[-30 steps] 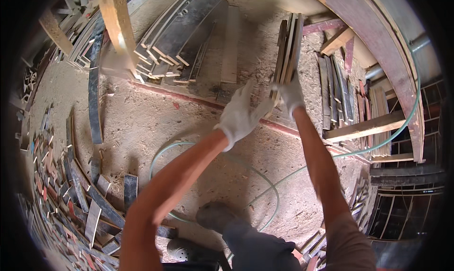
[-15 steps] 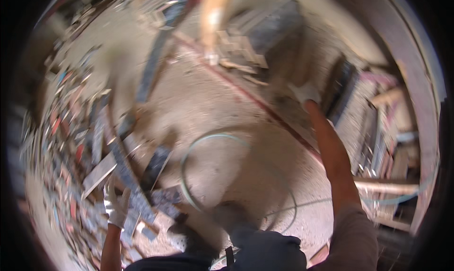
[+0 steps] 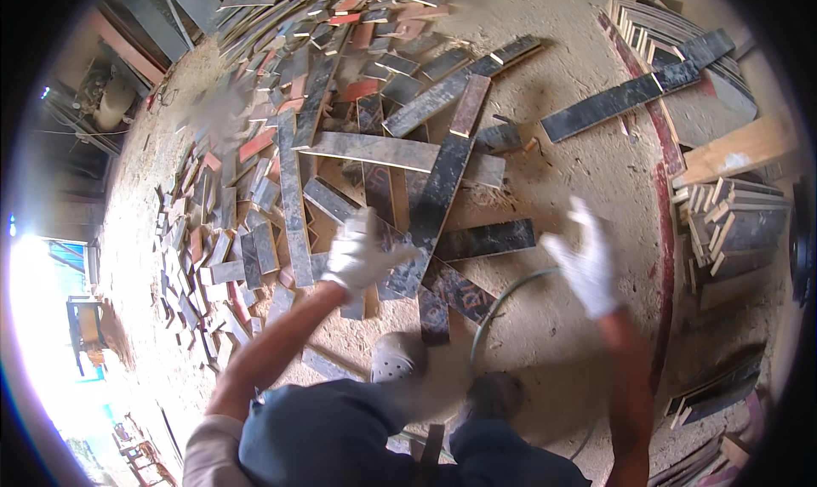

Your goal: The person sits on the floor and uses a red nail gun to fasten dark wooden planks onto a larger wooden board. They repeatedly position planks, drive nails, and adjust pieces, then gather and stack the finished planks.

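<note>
The white-gloved left hand [image 3: 353,253] was loosely spread, gripping nothing; I couldn't tell if it touched the boards. The long black flat wooden board [image 3: 444,179] lay near its two o'clock. The white-gloved right hand [image 3: 587,266] was wide apart, bare of boards. It looked like a reach; picking up called for curling fingers around an edge. A short brown flat wooden board [image 3: 471,106] lay over the black one's top end. A thin green hose [image 3: 494,309] curved at the right hand's eight o'clock, easy to trip on.

The gloved left hand [image 3: 357,253] is over scattered boards [image 3: 447,176], the right hand [image 3: 585,264] spread above dusty floor [image 3: 596,168]
</note>
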Available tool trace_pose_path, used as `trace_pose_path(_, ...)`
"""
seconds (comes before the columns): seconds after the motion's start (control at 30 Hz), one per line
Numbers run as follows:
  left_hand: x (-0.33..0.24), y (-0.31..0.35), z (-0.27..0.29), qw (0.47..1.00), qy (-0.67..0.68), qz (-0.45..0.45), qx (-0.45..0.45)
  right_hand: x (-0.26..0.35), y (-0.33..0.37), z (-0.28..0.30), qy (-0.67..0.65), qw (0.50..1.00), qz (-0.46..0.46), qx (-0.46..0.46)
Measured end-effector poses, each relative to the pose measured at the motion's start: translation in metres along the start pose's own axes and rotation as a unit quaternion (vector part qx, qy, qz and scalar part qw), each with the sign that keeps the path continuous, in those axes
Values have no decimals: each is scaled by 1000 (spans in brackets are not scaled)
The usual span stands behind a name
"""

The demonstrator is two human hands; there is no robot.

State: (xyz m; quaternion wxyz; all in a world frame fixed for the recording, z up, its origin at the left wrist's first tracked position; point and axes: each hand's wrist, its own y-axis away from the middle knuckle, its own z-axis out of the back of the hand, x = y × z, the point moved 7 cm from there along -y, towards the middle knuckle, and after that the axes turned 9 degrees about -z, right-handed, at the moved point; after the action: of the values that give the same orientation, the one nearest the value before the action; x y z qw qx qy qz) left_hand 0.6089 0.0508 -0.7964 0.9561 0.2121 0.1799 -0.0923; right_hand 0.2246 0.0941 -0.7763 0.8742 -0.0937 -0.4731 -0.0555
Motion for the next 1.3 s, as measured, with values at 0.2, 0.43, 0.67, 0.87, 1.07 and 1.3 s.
trace_pose_path(0.2, -24, -16, -44, 974, -40, -71, -212, 30, -131, -190, 399, 899, 85, 159)
trace_pose_path(0.43, 97, 74, -6, 912, 126, 77, -383, 48, -100, -224, 341, 907, 105, 225)
trace_pose_path(0.67, 250, 104, 6, 875, 99, 322, -349, 81, 56, -183, 323, 897, 106, 284)
trace_pose_path(0.87, 240, 39, 16, 940, 67, 281, -181, 42, 87, -223, 355, 902, 50, 239)
trace_pose_path(1.07, 321, 36, 16, 939, 171, 179, -239, 56, 115, -108, 65, 932, -162, 319)
trace_pose_path(1.3, 157, 36, 55, 939, 222, -40, -261, 31, 307, 69, -24, 953, -301, -18)
